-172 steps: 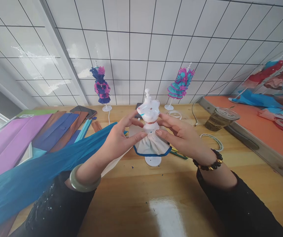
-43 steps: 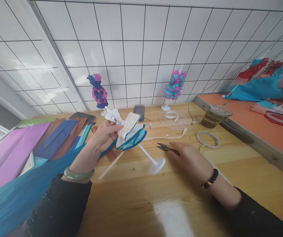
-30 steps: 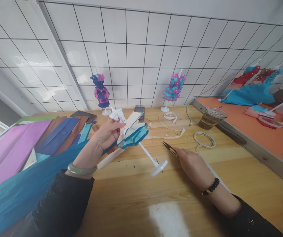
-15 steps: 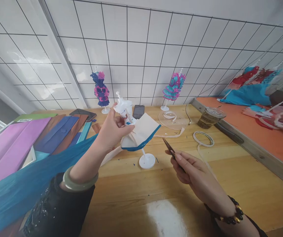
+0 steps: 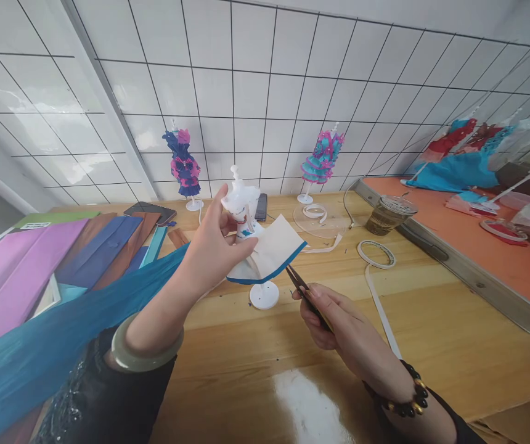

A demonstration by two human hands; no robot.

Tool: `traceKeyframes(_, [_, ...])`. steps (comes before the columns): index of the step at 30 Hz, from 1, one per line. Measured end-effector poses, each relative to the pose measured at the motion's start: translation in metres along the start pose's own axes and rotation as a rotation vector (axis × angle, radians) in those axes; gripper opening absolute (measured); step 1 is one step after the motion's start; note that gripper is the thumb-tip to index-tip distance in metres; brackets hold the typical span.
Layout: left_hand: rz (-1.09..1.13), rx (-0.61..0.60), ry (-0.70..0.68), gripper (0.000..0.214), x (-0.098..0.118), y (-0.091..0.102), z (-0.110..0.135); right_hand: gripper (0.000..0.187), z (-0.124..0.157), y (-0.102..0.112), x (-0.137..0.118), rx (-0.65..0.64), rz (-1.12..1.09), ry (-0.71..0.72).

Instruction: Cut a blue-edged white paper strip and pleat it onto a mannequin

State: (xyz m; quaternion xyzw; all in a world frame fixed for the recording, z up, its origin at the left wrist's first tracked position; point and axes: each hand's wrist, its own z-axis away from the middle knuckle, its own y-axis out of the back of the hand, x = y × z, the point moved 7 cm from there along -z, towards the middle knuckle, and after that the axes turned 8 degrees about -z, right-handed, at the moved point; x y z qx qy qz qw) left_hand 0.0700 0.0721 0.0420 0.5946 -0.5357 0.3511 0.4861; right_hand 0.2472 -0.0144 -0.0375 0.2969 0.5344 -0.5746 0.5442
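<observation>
My left hand (image 5: 212, 243) is closed around the waist of a small white dress-form mannequin (image 5: 243, 198), which leans a little over its round white base (image 5: 264, 297). From its waist spreads a cream-white skirt piece (image 5: 280, 246) with a blue lower edge, and my left thumb presses on it. Between the thumb and fingers of my right hand (image 5: 339, 320) is a pair of dark tweezers (image 5: 309, 297). Their tips are slightly apart and sit just below the skirt's right part; whether they touch it I cannot tell.
Two dressed mini mannequins, one navy and pink (image 5: 184, 163), one turquoise and pink (image 5: 323, 159), stand by the tiled wall. A tape roll (image 5: 376, 254) and a drink cup (image 5: 389, 216) are at right. Folded coloured paper (image 5: 101, 253) and blue fabric (image 5: 84, 333) cover the left.
My right hand has brought the tweezers left, close to the skirt's blue edge. The mannequin has shifted slightly right in view and the skirt lies flatter. The camera view has moved a little.
</observation>
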Motion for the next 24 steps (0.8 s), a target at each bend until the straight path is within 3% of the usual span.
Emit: traceKeyframes(24, [-0.067, -0.086, -0.089, 0.070, 0.008, -0.017, 0.006, 0.032, -0.001, -0.013, -0.001, -0.041, -0.043, 0.029])
